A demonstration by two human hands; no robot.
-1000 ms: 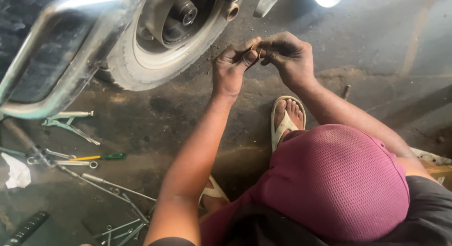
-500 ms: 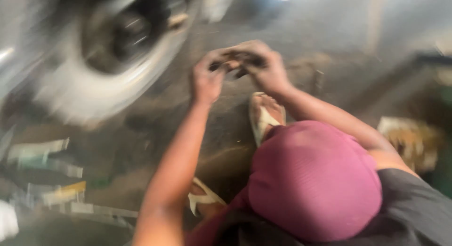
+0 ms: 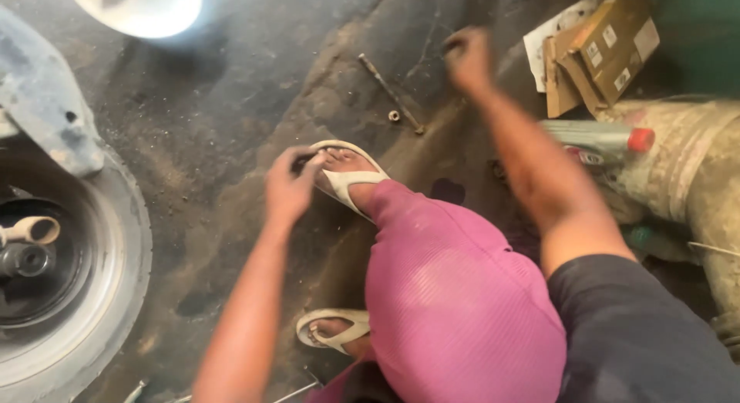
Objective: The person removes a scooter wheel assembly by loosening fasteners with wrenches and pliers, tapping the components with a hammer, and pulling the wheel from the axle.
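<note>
Grimy, oil-stained concrete floor [image 3: 231, 118] spreads beneath a crouching person in pink trousers [image 3: 455, 295]. Left hand [image 3: 289, 188] hangs just beside the toes of a white sandal [image 3: 347, 175] — fingers curled in, though whether they pinch anything I cannot tell. Right hand [image 3: 469, 57] reaches further out, blurred, fingers bunched together; a thin metal rod [image 3: 389, 91] and a small nut [image 3: 394, 115] lie on the floor just left of it. Torn cardboard boxes [image 3: 597, 52] sit to its right — a scooter wheel [image 3: 69, 295] stands well left of the left hand
</note>
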